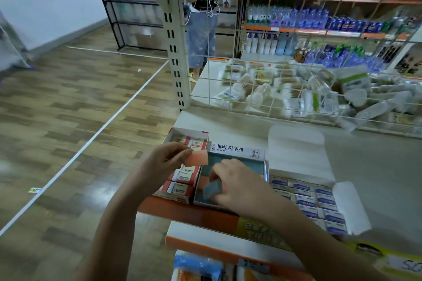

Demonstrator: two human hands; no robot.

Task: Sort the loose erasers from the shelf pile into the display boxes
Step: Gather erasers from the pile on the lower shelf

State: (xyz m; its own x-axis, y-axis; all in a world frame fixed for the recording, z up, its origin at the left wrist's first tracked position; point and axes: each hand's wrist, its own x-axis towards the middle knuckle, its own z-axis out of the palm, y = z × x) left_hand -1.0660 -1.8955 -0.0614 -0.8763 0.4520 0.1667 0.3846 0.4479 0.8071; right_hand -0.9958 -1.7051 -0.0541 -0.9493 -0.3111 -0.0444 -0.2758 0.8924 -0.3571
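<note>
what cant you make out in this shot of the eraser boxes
Head view:
- Middle box: much of its contents is covered by the right hand, which grips a grey eraser.
- Red-labelled box: its middle rows sit behind the left hand and its pink eraser.
- Wire basket packets: labels blurred.
- Price tag: cut off by the right edge.

single head-worn view, looking forward and down from close above the shelf [365,166], under an upper shelf edge

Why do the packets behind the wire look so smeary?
Head view: the white packets behind the wire grid are motion-blurred, and the wide lens bends the edges; the pink flat eraser in the left hand stays fairly sharp; glare shines off the wooden floor.
</note>
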